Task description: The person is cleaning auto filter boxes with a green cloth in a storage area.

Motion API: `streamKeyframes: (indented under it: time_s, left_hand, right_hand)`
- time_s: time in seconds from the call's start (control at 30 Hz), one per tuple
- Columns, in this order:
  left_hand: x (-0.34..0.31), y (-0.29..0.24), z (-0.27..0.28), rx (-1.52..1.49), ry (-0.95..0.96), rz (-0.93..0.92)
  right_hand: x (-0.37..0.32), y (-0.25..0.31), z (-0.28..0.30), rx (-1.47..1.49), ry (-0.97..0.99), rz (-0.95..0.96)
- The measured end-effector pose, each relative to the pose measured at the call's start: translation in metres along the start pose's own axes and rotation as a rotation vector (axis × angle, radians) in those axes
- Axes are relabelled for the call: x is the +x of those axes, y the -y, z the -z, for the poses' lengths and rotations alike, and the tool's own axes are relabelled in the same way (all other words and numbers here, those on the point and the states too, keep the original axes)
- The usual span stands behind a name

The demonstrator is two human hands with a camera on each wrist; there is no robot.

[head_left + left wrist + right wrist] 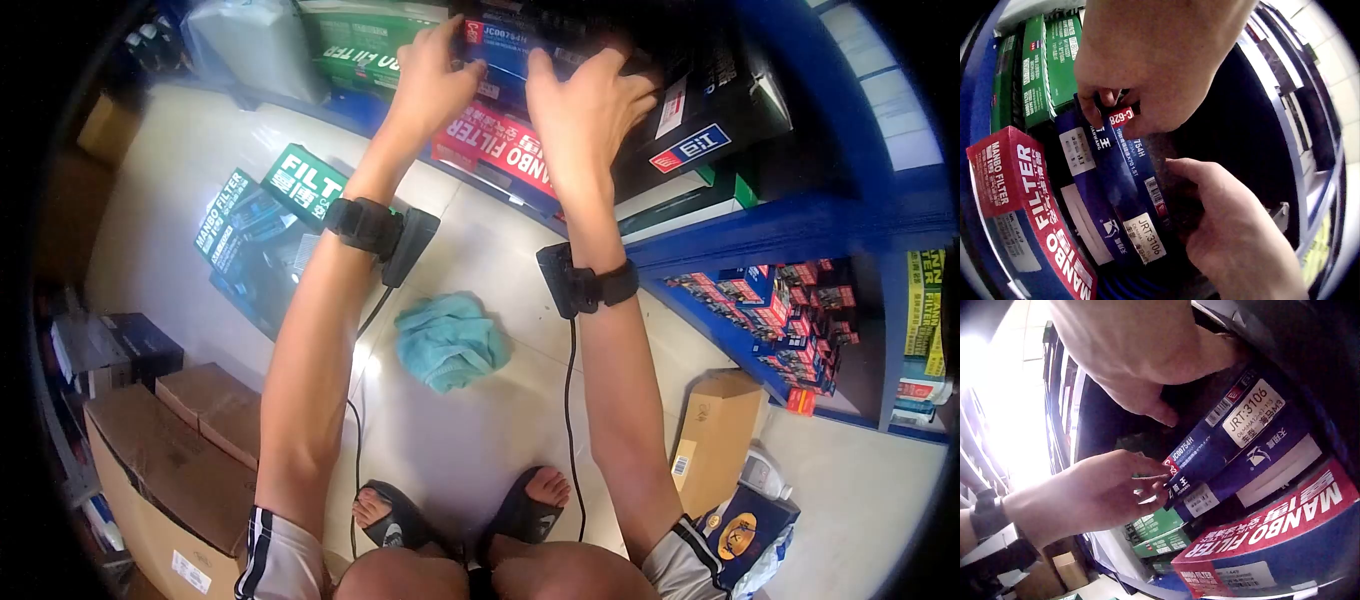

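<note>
My left hand (435,85) pinches the near end of a narrow blue filter box (1132,169), printed JC00754H and bearing a JRT:3106 label. The box stands on edge on a blue shelf. Beside its far part is my right hand (590,110), thumb extended and fingers spread; some fingertips are lost in shadow. Against the blue box leans a second blue box (1272,456) with a white bird logo. In front of them sits a red and blue MANBO FILTER box (1016,206). Green filter boxes (1035,81) stand past my left hand.
A large black box (700,125) is right of my right hand. On the floor lie a teal cloth (450,340) and green filter packages (255,235). Cardboard cartons (170,460) stand at left, another carton (718,430) at right. Small boxes (780,315) fill the lower shelf.
</note>
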State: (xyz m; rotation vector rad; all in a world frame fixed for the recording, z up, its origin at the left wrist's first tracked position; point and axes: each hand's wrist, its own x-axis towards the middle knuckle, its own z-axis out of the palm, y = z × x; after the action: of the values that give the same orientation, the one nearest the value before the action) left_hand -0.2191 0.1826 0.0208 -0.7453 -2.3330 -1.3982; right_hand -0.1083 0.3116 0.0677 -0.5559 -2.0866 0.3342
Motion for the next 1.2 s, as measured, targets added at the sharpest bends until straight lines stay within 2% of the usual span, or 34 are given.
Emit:
streamKeyframes:
  time_s: [0.03, 0.07, 0.1, 0.17, 0.27, 0.3, 0.33, 0.37, 0.43, 0.47, 0.53, 0.57, 0.63, 0.67, 0.7, 0.77, 0.83, 0.9, 0.97, 1.03, 1.1, 1.2]
  left_hand:
    - [-0.001, -0.006, 0.004, -0.012, 0.028, 0.04]
    - [0.0, -0.013, 0.006, -0.229, 0.091, 0.223]
    - [0.001, -0.006, 0.004, -0.228, 0.096, 0.227]
    - [0.008, 0.011, 0.004, -0.286, 0.058, 0.103]
    - [0.015, 0.035, 0.016, -0.326, 0.025, 0.062]
    - [0.017, 0.036, 0.019, -0.341, 0.026, 0.049]
    - [0.009, 0.015, 0.032, -0.407, 0.099, 0.221]
    - [0.005, 0.012, 0.03, -0.407, 0.098, 0.22]
    - [-0.002, 0.008, 0.027, -0.351, -0.039, 0.073]
    - [-0.003, 0.006, 0.027, -0.35, -0.039, 0.074]
    - [-0.007, -0.012, 0.035, -0.185, -0.009, 0.207]
    - [-0.014, -0.012, 0.037, -0.183, -0.011, 0.206]
    - [-0.031, -0.016, 0.044, -0.28, -0.242, 0.194]
    - [-0.042, -0.025, 0.053, -0.297, -0.178, 0.354]
    - [-0.05, -0.032, 0.058, -0.294, -0.18, 0.356]
    - [-0.06, -0.043, 0.063, -0.825, -0.24, 0.579]
    - [-0.062, -0.046, 0.065, -0.901, -0.256, 0.607]
    - [-0.057, -0.039, 0.067, -0.786, -0.159, 0.611]
    - [-0.054, -0.036, 0.073, -0.787, -0.091, 0.614]
    - [-0.055, -0.03, 0.083, -0.78, -0.032, 0.611]
    - [-0.061, -0.022, 0.093, -0.832, 0.126, 0.551]
    - [-0.087, -0.026, 0.113, -0.869, 0.108, 0.596]
  right_hand:
    - [0.0, 0.001, 0.001, -0.039, -0.019, 0.007]
    - [0.0, 0.003, 0.003, -0.044, -0.014, 0.0]
    - [0.001, 0.005, 0.004, -0.018, -0.003, -0.031]
    - [0.001, 0.01, 0.008, 0.008, 0.004, -0.061]
    - [-0.008, 0.026, 0.026, 0.147, 0.14, -0.145]
    - [-0.012, 0.026, 0.029, 0.147, 0.141, -0.144]
    - [-0.017, 0.024, 0.03, 0.16, 0.114, -0.12]
    - [-0.023, 0.022, 0.031, 0.174, 0.086, -0.096]
    - [-0.031, 0.024, 0.04, 0.194, 0.101, -0.063]
    - [-0.035, 0.026, 0.045, 0.241, 0.121, -0.064]
    - [-0.046, 0.032, 0.057, 0.29, 0.142, -0.064]
    - [-0.053, 0.036, 0.062, 0.289, 0.142, -0.079]
    - [-0.066, 0.043, 0.073, 0.296, 0.142, -0.089]
    - [-0.073, 0.045, 0.079, 0.308, 0.145, -0.107]
    - [-0.08, 0.047, 0.086, 0.317, 0.15, -0.128]
    - [-0.086, 0.041, 0.096, 0.282, 0.174, -0.132]
    - [-0.092, 0.03, 0.099, 0.402, 0.148, -0.225]
    - [-0.09, 0.019, 0.095, 0.434, 0.095, -0.231]
    - [-0.085, 0.012, 0.099, 0.669, 0.117, -0.405]
    - [-0.082, 0.005, 0.1, 0.71, 0.089, -0.429]
    - [-0.077, 0.001, 0.111, 0.909, 0.186, -0.624]
    - [-0.08, -0.018, 0.114, 0.905, 0.254, -0.675]
